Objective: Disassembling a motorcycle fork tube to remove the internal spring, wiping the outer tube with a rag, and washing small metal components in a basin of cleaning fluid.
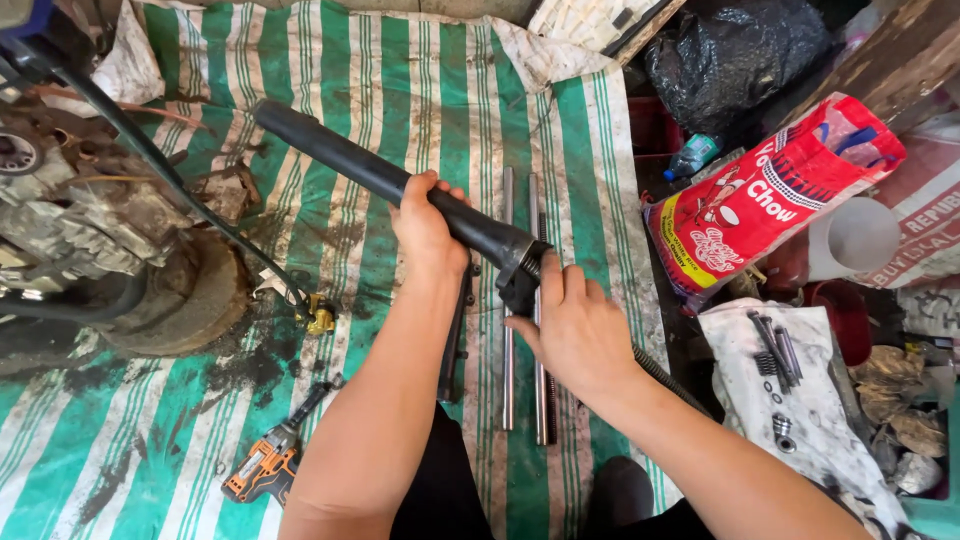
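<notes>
A long black fork tube [345,155] slants from the upper left down to the middle, over a green and white striped tarp [400,90]. My left hand [428,228] is wrapped around the tube near its lower end. My right hand [575,325] grips the tube's thick black bottom piece [518,268], where a coil spring [665,375] runs out past my wrist. Below the hands, two or three bare metal rods [508,205] lie side by side on the tarp.
A greasy engine and wheel hub [110,250] with a black hose sit at the left. An orange power tool [262,468] lies on the tarp in front. At the right are a red printed bag [770,200], a black plastic bag [735,50] and a white cloth [800,440] with bolts and springs.
</notes>
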